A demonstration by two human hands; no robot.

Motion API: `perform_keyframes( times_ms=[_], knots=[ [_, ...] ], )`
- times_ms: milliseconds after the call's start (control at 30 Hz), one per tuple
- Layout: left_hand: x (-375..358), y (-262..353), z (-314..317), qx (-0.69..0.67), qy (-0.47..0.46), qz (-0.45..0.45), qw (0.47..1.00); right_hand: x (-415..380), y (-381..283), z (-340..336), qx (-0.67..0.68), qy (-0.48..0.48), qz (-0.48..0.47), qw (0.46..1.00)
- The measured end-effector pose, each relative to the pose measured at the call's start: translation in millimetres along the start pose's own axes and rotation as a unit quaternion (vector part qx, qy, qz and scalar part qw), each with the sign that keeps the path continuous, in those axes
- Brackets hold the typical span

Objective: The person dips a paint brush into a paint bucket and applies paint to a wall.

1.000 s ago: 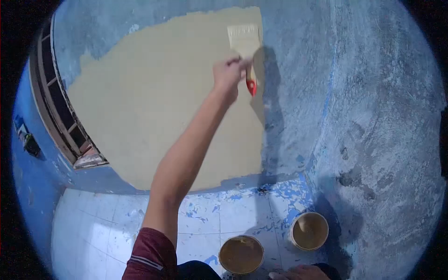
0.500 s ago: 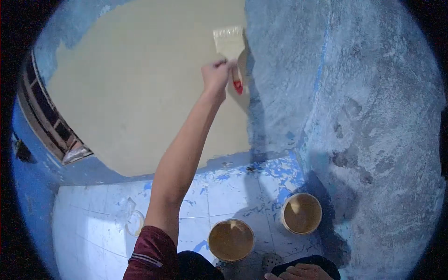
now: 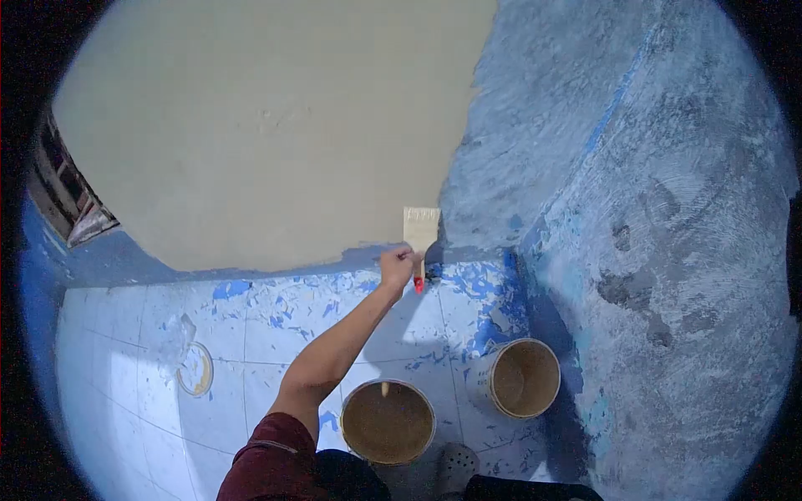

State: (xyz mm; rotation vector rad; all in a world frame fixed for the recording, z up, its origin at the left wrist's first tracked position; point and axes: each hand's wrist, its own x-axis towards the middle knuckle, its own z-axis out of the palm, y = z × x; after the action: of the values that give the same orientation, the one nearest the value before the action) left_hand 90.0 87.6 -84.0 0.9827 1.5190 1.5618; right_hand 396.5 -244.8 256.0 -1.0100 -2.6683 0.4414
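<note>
My left hand (image 3: 397, 267) is closed around the handle of a wide flat paintbrush (image 3: 422, 225) with pale bristles and a red handle tip. The bristles point up and lie at the lower right edge of a beige painted area (image 3: 276, 150) on the wall, close to the floor. Whether they press on the wall is hard to tell. Below my hand stands a round bucket (image 3: 388, 459) with a brownish inside, and a second bucket (image 3: 494, 380) is to its right. My right hand is out of view.
Blue and grey bare wall (image 3: 551, 100) continues right of the beige area into a corner. Blue paint flakes (image 3: 493, 292) litter the white tiled floor (image 3: 276, 334). A round lid (image 3: 210, 367) with clear plastic lies left, below a window frame (image 3: 71, 184). My shoe (image 3: 458, 468) is beside the near bucket.
My left hand has brought the brush down the wall to near the floor. The view has shifted, and my right hand, seen before at the bottom right, has left it.
</note>
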Motion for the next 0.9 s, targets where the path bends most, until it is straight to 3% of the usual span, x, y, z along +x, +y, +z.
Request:
perform_keyframes(
  times_ms=[100, 167, 233, 267, 300, 367, 500, 600, 633, 700, 733, 767, 833, 900],
  knots=[
    [-13, -53, -4, -0.029, -0.011, -0.028, 0.999, 4, -8, 0, -0.004, 0.018, 0.055, 0.998],
    [-24, -65, -11, 0.019, -0.017, -0.119, 0.993, 5, -9, 0, -0.006, 0.014, 0.059, 0.998],
    [-25, -92, -20, 0.018, -0.032, -0.12, 0.992, 7, -8, 1, -0.003, 0.01, 0.062, 0.998],
    [-31, -86, -23, -0.02, -0.036, -0.168, 0.985, 9, -3, 4, -0.002, 0.02, 0.025, 0.999],
    [-40, -77, -27, -0.057, -0.038, -0.218, 0.974, 12, 1, 7, 0.002, 0.028, -0.012, 1.0],
    [-57, -26, -44, -0.067, -0.029, -0.219, 0.973, 20, 8, 10, 0.018, 0.02, -0.031, 0.999],
    [-79, 29, -94, -0.09, -0.1, -0.181, 0.974, 29, 27, 26, 0.016, 0.016, -0.066, 0.998],
    [-99, 89, -140, 0.001, -0.259, -0.151, 0.954, 34, 37, 27, 0.012, 0.012, -0.039, 0.999],
    [-107, 110, -152, 0.007, -0.254, -0.152, 0.955, 33, 43, 29, -0.001, 0.016, -0.021, 1.0],
    [-120, 146, -167, 0.09, -0.343, -0.132, 0.926, 33, 47, 27, 0.007, 0.001, 0.0, 1.0],
    [-123, 165, -171, 0.147, -0.384, -0.162, 0.897, 32, 50, 27, 0.027, 0.005, 0.002, 1.0],
    [-125, 174, -173, 0.15, -0.384, -0.161, 0.897, 31, 52, 27, 0.046, 0.009, 0.004, 0.999],
    [-132, 184, -173, 0.265, -0.573, 0.004, 0.775, 30, 49, 25, 0.055, 0.003, 0.001, 0.998],
    [-149, 195, -162, 0.263, -0.648, -0.014, 0.715, 29, 48, 23, 0.065, -0.003, -0.003, 0.998]
  ],
)
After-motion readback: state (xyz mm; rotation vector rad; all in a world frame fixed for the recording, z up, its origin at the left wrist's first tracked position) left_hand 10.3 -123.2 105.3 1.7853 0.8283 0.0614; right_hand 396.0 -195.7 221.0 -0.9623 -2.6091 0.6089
